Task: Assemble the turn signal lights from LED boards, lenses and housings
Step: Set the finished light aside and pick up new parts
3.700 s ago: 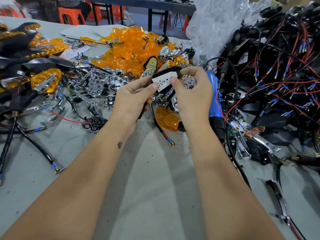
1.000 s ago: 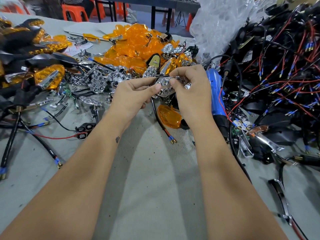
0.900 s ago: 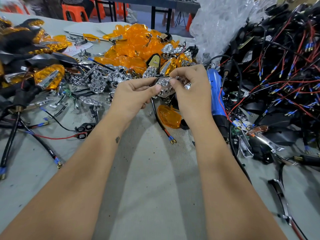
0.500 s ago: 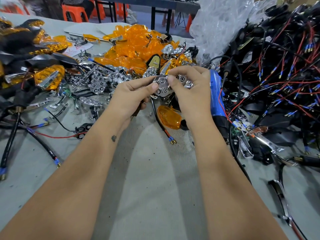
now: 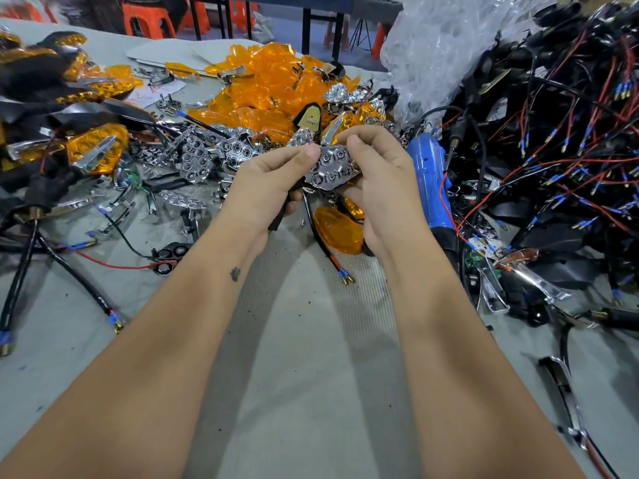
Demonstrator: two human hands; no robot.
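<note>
Both my hands hold one turn signal unit above the table. A chrome reflector [image 5: 330,169] with several round sockets faces me, seated on a black housing. My left hand [image 5: 268,183] grips the housing from the left, thumb on the reflector's edge. My right hand [image 5: 378,174] pinches the reflector's right end, thumb on top. A black lead with blue-tipped wires [image 5: 340,271] hangs from the unit onto the table. An orange lens [image 5: 337,231] lies on the table just below my hands.
A heap of orange lenses [image 5: 262,88] and loose chrome reflectors [image 5: 193,159] lies behind my hands. A blue electric screwdriver [image 5: 428,178] lies right of my right hand. Black housings with red wires [image 5: 560,143] are piled at the right. Finished lights [image 5: 93,150] sit at left.
The white LED board seen earlier is now covered by the chrome reflector. Over the last second the reflector turned to face me and my thumbs shifted on its edges.
</note>
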